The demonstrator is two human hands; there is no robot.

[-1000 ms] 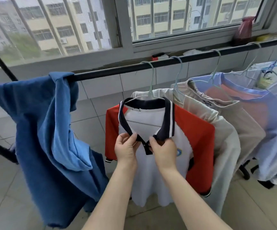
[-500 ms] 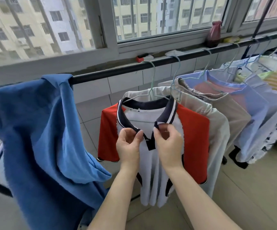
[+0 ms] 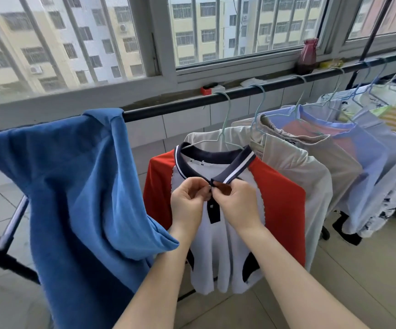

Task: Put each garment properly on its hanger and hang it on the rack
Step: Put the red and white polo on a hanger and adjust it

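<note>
Barred windows and a tiled sill back the black metal rack rail point(image 3: 182, 106). Your left hand point(image 3: 188, 201) and right hand point(image 3: 236, 203) both pinch the navy placket of the white polo shirt with red sleeves point(image 3: 225, 233), which hangs on a pale green wire hanger point(image 3: 225, 129) hooked over the rail. A blue garment point(image 3: 78, 186) is draped just left.

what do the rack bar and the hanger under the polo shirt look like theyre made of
Rack bar: probably metal tube with a black coating; round, thin, with a dull sheen. Hanger: likely thin wire with a pale green plastic coating, judging by its slim bent hook; uncertain.
</note>
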